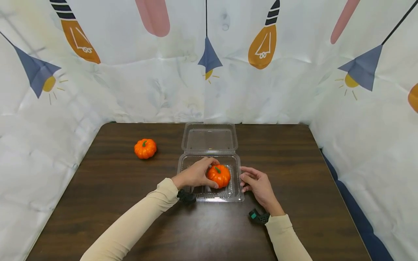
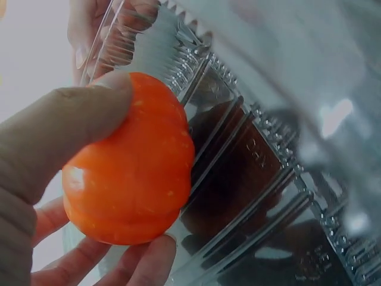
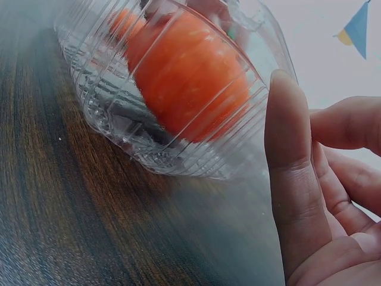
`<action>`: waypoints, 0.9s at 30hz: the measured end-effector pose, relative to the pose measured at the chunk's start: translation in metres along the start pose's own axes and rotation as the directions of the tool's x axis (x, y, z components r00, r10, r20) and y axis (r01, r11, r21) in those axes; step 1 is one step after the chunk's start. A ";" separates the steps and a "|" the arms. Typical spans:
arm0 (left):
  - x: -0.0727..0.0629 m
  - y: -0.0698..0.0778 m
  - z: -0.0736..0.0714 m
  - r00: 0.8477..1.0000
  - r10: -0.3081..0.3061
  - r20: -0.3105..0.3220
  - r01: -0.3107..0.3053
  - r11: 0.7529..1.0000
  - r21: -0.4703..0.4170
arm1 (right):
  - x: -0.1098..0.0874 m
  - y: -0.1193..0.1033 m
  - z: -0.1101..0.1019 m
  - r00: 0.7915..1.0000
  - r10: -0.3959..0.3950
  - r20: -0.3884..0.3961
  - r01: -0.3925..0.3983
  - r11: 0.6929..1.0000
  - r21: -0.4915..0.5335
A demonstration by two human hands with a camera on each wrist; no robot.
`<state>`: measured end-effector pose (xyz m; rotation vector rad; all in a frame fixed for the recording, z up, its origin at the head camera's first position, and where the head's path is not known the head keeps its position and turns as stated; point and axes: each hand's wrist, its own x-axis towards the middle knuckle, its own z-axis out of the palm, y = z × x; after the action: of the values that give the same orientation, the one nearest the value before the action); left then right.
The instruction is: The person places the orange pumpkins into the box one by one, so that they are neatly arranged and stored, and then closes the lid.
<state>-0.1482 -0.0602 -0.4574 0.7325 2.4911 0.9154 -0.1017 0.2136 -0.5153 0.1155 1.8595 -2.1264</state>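
Mid-frame, head view: left hand point(image 1: 197, 174), fingers clasped round pumpkin point(image 1: 219, 176); right hand point(image 1: 260, 188), fingers loosely bent, beside clear container point(image 1: 215, 199). Left wrist view alone shows embossed lettering point(image 2: 256, 152).

This looks like a small curtained-off booth set up for filming tabletop work. Creased white curtains point(image 1: 156, 90) hang behind and along both sides, printed with blue pendant lamps point(image 1: 208, 56) and orange light bulbs point(image 1: 262, 47). They close in a dark wood-grain table point(image 1: 277, 152) with rounded far corners, its back edge close against them. Black wrist cameras point(image 1: 260, 217) suggest a recording setup. What kind of building surrounds it cannot be told.
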 end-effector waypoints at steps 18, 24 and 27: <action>0.000 0.001 0.004 1.000 -0.003 0.013 0.005 0.994 -0.113 | -0.002 0.003 -0.001 1.000 -0.002 0.001 0.002 1.000 -0.013; -0.006 -0.002 -0.001 1.000 0.013 -0.001 -0.013 0.984 -0.176 | -0.002 0.005 -0.001 1.000 0.004 -0.003 -0.004 1.000 -0.012; -0.008 -0.003 -0.006 1.000 0.009 -0.014 -0.012 0.982 -0.190 | -0.002 0.005 0.000 1.000 -0.004 0.000 0.004 1.000 -0.013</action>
<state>-0.1458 -0.0700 -0.4533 0.6786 2.3705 1.1467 -0.0980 0.2139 -0.5194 0.1096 1.8752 -2.1165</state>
